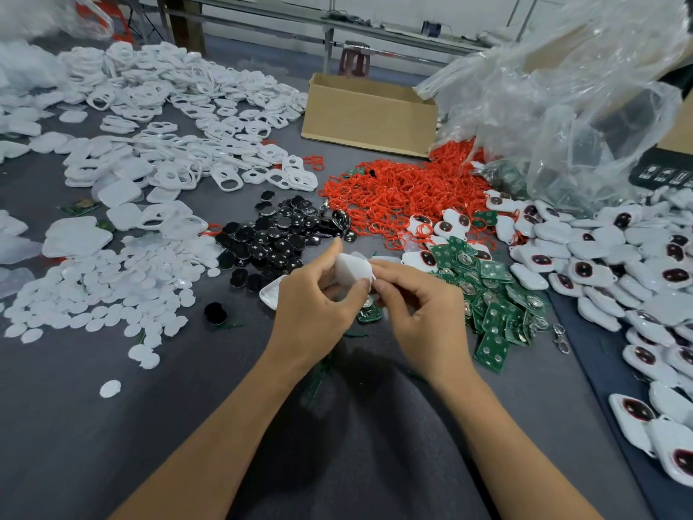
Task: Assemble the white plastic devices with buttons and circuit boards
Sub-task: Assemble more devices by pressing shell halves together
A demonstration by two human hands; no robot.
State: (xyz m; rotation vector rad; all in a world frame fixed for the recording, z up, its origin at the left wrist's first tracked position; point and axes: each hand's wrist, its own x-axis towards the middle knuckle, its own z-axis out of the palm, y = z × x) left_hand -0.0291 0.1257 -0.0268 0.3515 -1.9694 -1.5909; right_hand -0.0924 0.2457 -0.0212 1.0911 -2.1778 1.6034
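Note:
A white plastic device shell is held between both hands just above the grey table. My left hand grips its left side with curled fingers and thumb. My right hand pinches its right edge. A green circuit board lies on the table right under the hands, and another white shell lies beside my left hand. Black buttons are heaped just beyond the hands. A pile of green circuit boards lies to the right. What sits inside the held shell is hidden.
White shell halves and white discs cover the left of the table. Red rings are heaped behind the buttons. Finished white devices fill the right side. A cardboard box and a clear plastic bag stand at the back.

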